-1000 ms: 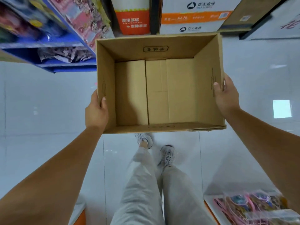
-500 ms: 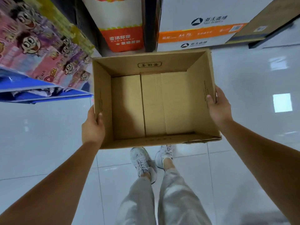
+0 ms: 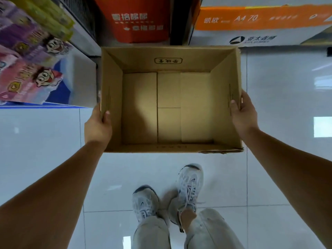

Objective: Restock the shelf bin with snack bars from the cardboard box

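In the head view, the box (image 3: 168, 105) was held up flat over the floor (image 3: 45, 141), so its open top faced up and showed no bars inside. The left hand (image 3: 98, 126) gripped the box's left wall and the right hand (image 3: 242, 112) gripped its right wall, each with the thumb inside, to share the load. The box hung just beside the packs (image 3: 27, 81) on the blue shelf (image 3: 61, 90), likely because the filling was done.

A shop: packaged goods (image 3: 34, 56) shelved, stock cartons (image 3: 260, 24) stacked.
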